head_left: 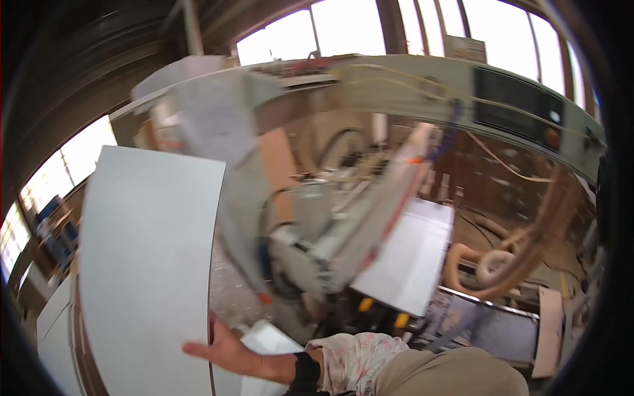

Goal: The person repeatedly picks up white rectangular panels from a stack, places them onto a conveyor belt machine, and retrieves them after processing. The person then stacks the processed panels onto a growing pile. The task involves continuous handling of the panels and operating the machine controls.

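A tall white board (pixel 148 264) stands nearly upright on the left, tilted a little. My right hand (pixel 231 353) grips its right edge near the bottom, the thumb lying across the near face and the fingers mostly hidden behind the edge. A black band circles that wrist, below a pale patterned sleeve (pixel 360 353). My left hand does not show. To the right of the held board, a second white board (pixel 409 257) lies on a machine. Part of another white board (pixel 271 338) shows low down, beyond my right wrist.
A large machine with a grey-green overhead beam (pixel 409 82) and dark control panel (pixel 518 105) spans the back. Its blurred rail (pixel 360 228) runs diagonally through the middle. A ribbed beige hose (pixel 456 267) coils at right. More panels (pixel 56 323) stand at far left.
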Available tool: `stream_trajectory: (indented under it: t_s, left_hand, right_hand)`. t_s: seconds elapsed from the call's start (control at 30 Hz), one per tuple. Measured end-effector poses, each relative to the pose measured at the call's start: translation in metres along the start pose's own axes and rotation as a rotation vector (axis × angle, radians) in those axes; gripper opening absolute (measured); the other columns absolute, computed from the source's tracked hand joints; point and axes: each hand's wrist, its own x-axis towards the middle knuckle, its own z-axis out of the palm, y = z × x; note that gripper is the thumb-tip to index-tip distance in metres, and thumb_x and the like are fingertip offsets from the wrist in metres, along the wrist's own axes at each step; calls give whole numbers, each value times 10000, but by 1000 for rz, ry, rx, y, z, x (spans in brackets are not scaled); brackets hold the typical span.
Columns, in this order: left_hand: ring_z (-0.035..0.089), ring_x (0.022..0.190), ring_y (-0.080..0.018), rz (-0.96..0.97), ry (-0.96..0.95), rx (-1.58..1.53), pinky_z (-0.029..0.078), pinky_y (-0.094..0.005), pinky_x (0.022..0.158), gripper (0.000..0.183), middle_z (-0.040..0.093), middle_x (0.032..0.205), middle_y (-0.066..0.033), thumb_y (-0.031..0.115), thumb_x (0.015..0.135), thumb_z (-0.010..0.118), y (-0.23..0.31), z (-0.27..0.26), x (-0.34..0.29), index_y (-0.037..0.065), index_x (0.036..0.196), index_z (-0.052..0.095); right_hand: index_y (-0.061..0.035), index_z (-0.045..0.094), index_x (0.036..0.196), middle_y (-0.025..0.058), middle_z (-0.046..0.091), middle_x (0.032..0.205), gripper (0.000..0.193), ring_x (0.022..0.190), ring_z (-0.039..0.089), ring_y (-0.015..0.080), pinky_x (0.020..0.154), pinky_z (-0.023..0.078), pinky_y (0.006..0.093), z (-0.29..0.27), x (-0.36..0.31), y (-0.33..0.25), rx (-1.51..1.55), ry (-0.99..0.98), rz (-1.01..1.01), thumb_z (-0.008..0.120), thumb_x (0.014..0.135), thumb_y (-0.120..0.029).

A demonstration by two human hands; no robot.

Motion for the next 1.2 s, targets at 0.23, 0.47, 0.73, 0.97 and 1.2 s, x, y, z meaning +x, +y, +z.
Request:
stream_trajectory:
  t_s: [0.23,0.47,0.73,0.97,1.2]
  left_hand:
    - [559,951,-273,-287,-399,323,466,-355,837,425,584,1069,-109,319,895,481,-118,55,-143,1,1178,484]
    - [561,958,-271,-549,-725,665,472,-374,835,453,583,1070,-108,365,905,442,-212,79,-242,10,1184,474]
    - [564,965,-269,-624,-886,978,478,-396,832,488,582,1072,-106,418,917,398,-271,101,-264,19,1190,463]
    - [586,878,-241,-634,-954,1026,509,-397,775,457,603,956,-87,428,930,382,-313,150,-242,28,1121,491]
    - [534,823,-225,-700,-1069,603,487,-350,736,216,553,927,-56,181,867,558,-291,173,-252,12,996,518]
  right_hand:
    - [-8,432,1189,57,558,1051,389,922,540,139,790,460,306,-168,-203,-141,283,449,-45,595,843,-78]
    - [33,367,1252,169,524,1145,585,1020,542,273,871,460,385,-354,-295,-195,355,1041,44,433,904,-431]
    - [-9,371,1240,143,498,1169,526,1026,523,254,857,452,364,-489,-292,-158,364,1101,-193,445,914,-415]
    - [12,218,1344,195,389,1293,599,1189,381,306,1001,286,365,-516,-244,-127,-332,1333,-17,448,916,-340]
    - [49,54,1384,215,39,1458,738,1360,28,306,1092,75,364,-545,-192,-104,-625,1310,11,389,919,-417]
